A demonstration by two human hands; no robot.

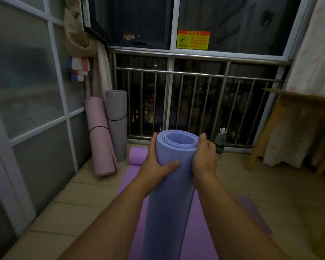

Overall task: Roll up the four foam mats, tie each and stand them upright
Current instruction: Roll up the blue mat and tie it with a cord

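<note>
Centrally, the blue roll [169, 203] was clasped upright near its top by the left hand [156, 166] and right hand [204, 158], over the purple mat [201, 231]; pink roll [99, 137] and grey roll [117, 126] stood tied at left.

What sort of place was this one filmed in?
Probably an enclosed home balcony at night: a metal railing under dark windows, a frosted glass partition on the left, and rolled mats standing in the corner.
</note>
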